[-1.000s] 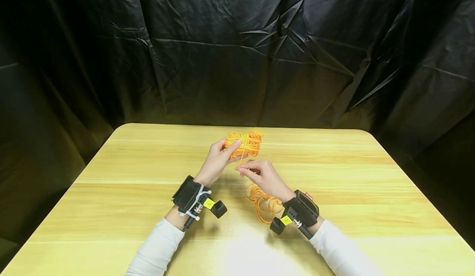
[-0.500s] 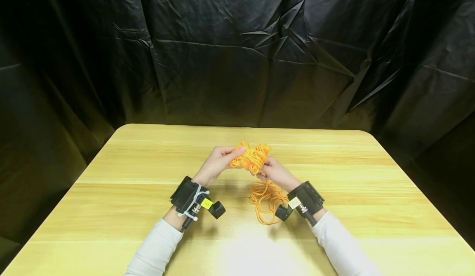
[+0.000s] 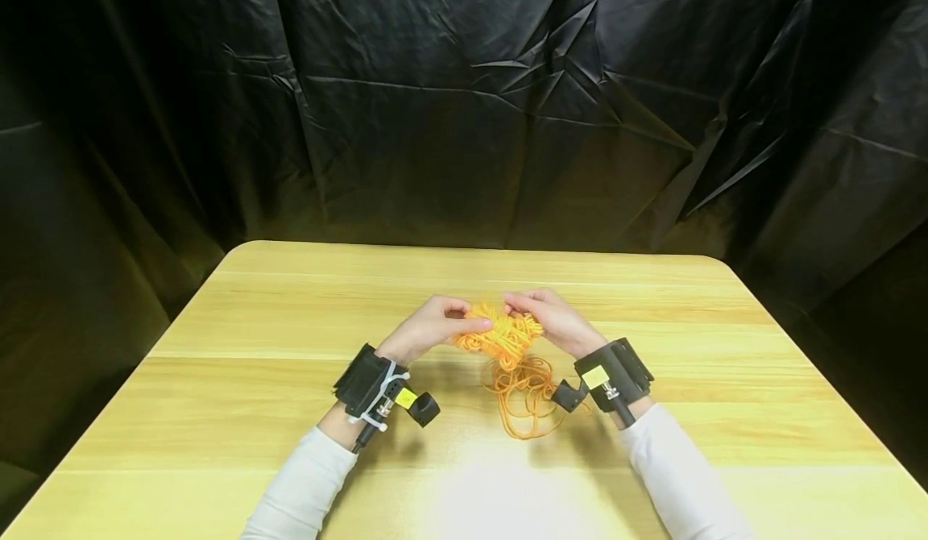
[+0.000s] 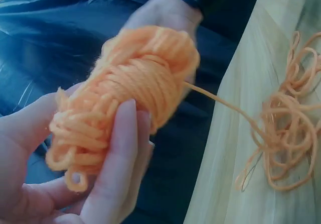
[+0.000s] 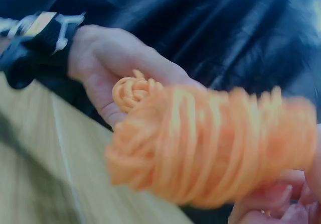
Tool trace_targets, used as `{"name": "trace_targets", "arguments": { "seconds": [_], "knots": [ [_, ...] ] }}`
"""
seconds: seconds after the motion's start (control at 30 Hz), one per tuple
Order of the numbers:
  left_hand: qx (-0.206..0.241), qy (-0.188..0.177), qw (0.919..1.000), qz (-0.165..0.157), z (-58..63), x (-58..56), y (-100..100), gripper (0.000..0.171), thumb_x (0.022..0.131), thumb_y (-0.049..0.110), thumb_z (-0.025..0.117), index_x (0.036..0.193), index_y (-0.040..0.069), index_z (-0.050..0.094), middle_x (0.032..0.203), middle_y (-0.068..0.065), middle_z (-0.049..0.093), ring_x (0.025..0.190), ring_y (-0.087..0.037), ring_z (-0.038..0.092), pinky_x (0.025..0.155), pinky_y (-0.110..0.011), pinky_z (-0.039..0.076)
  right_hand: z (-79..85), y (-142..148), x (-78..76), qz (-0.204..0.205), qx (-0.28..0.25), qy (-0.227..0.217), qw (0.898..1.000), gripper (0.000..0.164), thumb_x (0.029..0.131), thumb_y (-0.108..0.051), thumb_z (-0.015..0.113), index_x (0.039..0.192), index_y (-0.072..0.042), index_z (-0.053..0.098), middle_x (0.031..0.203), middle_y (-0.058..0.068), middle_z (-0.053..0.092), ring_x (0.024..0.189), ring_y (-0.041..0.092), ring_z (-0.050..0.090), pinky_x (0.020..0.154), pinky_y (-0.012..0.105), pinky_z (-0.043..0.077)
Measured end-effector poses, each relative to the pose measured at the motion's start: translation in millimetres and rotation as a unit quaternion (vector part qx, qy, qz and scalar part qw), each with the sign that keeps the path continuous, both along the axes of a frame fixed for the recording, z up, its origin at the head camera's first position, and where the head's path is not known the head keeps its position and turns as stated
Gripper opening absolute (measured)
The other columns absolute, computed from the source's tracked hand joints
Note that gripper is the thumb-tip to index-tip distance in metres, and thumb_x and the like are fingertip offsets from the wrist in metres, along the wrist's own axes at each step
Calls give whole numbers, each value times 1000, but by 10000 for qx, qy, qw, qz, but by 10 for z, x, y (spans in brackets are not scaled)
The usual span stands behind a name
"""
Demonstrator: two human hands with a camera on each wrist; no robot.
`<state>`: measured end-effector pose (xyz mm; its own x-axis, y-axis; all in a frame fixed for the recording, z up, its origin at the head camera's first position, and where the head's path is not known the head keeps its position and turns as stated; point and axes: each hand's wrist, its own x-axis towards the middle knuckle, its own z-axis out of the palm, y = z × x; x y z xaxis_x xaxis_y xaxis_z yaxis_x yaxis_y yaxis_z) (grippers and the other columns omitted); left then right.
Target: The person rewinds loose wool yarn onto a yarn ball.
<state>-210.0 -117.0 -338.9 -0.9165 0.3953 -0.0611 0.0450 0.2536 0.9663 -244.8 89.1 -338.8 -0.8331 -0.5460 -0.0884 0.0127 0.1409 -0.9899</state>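
Observation:
A bundle of orange cord [image 3: 507, 337] hangs above the table, wound crosswise round its middle, with small loops sticking out at its ends. My left hand [image 3: 428, 326] grips its left end; in the left wrist view the fingers [image 4: 123, 148] lie along the cord bundle [image 4: 145, 83]. On the right, my right hand [image 3: 558, 322] has its fingertips together at the bundle's upper edge. Its curled fingers [image 5: 271, 204] show below the bundle [image 5: 210, 143] in the right wrist view, with the thumb partly cut off. The bundle partly hides that hand in the left wrist view.
A loose tangle of the same cord [image 3: 525, 395] lies on the wooden table [image 3: 217, 379] below the hands. One strand [image 4: 220, 101] runs from the bundle to it. Black sheeting [image 3: 406, 161] hangs behind the table. Each wrist wears a camera on a black strap.
The bundle has come lower and nearer, and has tilted. My right hand has gone from below the bundle, where it pinched a strand, round its right side to the upper edge.

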Motion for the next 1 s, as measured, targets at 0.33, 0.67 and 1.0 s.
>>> {"name": "trace_targets", "arguments": {
  "seconds": [0.33,0.67,1.0],
  "knots": [
    [137,-396,9962,764,-38,-12,29,29,81,27,65,79,6,46,61,1,51,60,-14,54,57,-25,40,265,-100,231,-299,1066,2162,9700,22,89,-14,54,97,1,67,76,6,63,63,14,48,55,21,39],
    [1157,-382,9732,1951,-18,-73,53,29,83,22,63,89,3,42,76,-3,52,63,-7,51,66,-24,50,154,-267,455,-966,615,2543,9603,16,88,-8,53,99,3,57,79,16,66,46,19,49,39,18,34],
    [1268,-103,9647,2306,13,-62,52,33,82,30,64,76,10,38,61,4,32,56,-7,33,51,-19,30,-211,-294,446,157,-120,734,9971,32,89,-22,53,106,4,62,72,5,59,48,6,38,43,17,29]
  ]
}}
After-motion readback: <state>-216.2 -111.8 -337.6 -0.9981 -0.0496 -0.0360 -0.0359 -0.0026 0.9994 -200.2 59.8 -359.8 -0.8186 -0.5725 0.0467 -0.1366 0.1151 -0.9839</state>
